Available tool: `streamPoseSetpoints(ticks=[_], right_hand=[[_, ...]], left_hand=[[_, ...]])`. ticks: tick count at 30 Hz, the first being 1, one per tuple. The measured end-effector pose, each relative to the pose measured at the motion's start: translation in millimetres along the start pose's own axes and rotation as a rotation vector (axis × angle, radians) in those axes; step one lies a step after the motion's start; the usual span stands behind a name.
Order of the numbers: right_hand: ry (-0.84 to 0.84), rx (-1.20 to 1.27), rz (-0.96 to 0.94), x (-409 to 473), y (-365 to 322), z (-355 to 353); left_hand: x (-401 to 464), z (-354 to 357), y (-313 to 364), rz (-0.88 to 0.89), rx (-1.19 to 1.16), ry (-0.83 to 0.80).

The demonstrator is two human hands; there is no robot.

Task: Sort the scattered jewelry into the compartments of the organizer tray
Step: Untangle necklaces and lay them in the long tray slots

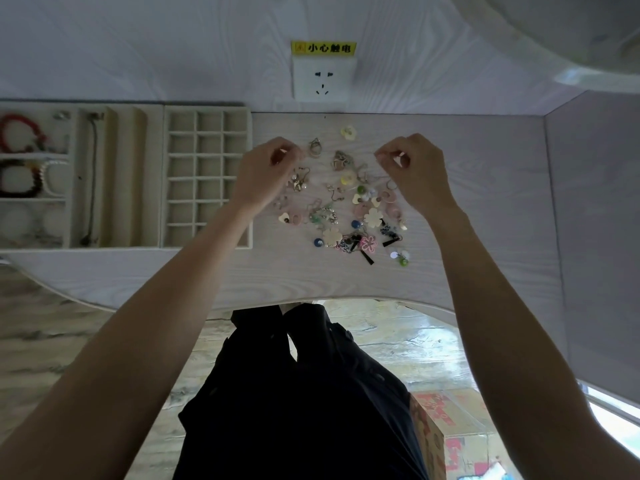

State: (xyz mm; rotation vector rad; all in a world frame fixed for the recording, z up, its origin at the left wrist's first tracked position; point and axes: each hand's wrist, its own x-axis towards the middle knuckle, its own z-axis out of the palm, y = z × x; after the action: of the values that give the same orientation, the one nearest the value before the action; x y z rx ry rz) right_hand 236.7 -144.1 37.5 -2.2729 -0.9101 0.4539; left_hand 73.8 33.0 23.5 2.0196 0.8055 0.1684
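1. Head view: pale wood-grain desk under both hands, and I'm looking at a dense heap of earrings lying between and just below them.
2. Left hand hovers at the heap's left edge, fingers curled with the tips pinched together. I can't tell whether anything is caught in that pinch; it's too small to read.
3. Right hand mirrors it at the heap's right edge, fingertips also pinched. A fine strand may run between the hands, but I can't confirm it.
4. The organizer tray sits just left of the left hand, its grid of small cells looking bare. Further left, bracelets and a dark chain already lie in the larger compartments.
5. Risk, as I judge it: hooks in that heap look interlocked, so lifting one piece could drag neighbours along and scatter them.
6. Second risk: the left forearm crosses the tray's near right corner; a careless sweep could nudge it.
7. Third: tiny pieces could slip a fingertip pinch on the way over.
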Motion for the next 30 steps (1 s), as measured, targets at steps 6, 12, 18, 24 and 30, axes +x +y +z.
streamPoseSetpoints(ticks=[6,12,18,24,30], right_hand=[[0.072,-0.125,-0.083,1.7,-16.5,-3.0],[0.034,-0.131,-0.181,4.9,-56.8,7.9],[-0.362,0.114,-0.246,6.8,-87.4,33.3],[-0.541,0.269,-0.385,7.0,-124.2,61.5],[-0.690,0.493,-0.155,12.0,-162.7,82.4]], left_hand=[[-8.8,-26.2,18.5,-0.013,-0.237,-0.105],[-29.6,-45.7,20.0,0.036,-0.218,-0.168],[-64.0,-76.9,41.6,0.213,-0.233,-0.214],[-81.5,-111.7,14.0,0.210,-0.205,-0.068],[-120.6,-153.2,-73.7,-0.142,-0.248,0.229]])
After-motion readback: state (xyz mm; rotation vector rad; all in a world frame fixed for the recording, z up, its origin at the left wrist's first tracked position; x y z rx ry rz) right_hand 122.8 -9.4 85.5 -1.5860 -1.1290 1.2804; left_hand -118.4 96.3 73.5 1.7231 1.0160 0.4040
